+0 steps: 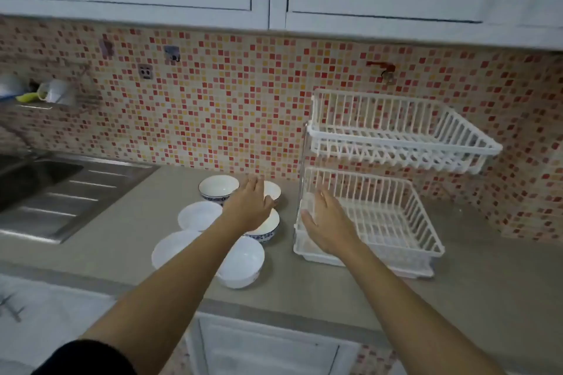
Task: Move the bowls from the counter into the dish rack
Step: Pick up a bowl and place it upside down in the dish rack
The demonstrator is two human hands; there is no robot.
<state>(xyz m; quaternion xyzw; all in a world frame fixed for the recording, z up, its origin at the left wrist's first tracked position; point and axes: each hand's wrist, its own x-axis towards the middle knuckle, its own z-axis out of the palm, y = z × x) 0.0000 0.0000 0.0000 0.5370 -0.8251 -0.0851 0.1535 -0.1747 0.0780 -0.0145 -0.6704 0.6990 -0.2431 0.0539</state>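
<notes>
Nearest you, both bare forearms reach out over the grey bench (335, 292), a dark sleeve (88, 359) showing at your left elbow. Six bowls sit clustered on the bench, left of the dish rack: a plain white bowl (243, 262) nearest, another plain one (173, 248) just left of it, a third (199, 215) behind that. Your left hand (248, 207) hovers palm-down over the far bowls, fingers (254, 186) spread loosely and holding nothing; it covers part of a blue-patterned bowl (268, 230) and another bowl (272, 190) behind it. A further blue-patterned bowl (218, 187) stands clear at the back. Your right hand (330, 228) is in front of the lower tier's left end, fingers open and empty. The white two-tier dish rack (393, 216) holds no bowls. Far left lies the steel sink (45, 189); mosaic tile (213, 106) backs it all.
</notes>
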